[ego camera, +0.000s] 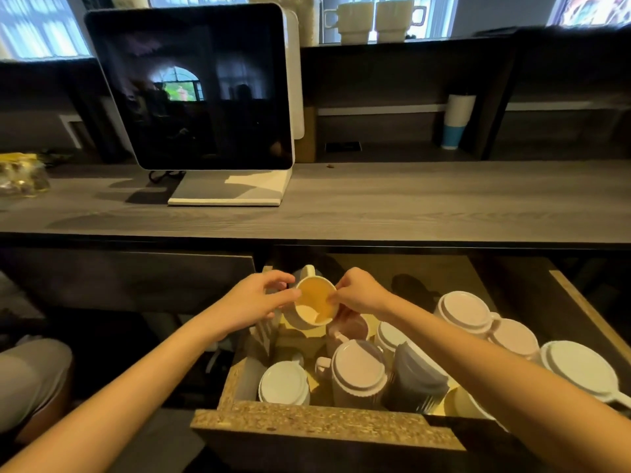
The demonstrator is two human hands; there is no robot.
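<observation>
A white mug [312, 303] with a yellowish inside is held tilted above the back left of an open drawer [327, 425], its mouth facing me and its handle pointing up and away. My left hand [252, 300] grips the mug's left side, fingers curled round the rim and wall. My right hand [358, 293] pinches the mug's right rim with fingertips. Below them the drawer holds several mugs turned upside down, among them a pink one [358, 373], a white one [285, 384] and a grey one [416, 373].
A grey wooden counter [375, 203] runs above the drawer, with a dark tablet screen on a white stand [201, 93] at left. Two cream cups [375, 20] stand on the high shelf. A white and blue tumbler [456, 121] stands in a cubby. A bag of wrapped items [22, 175] lies far left.
</observation>
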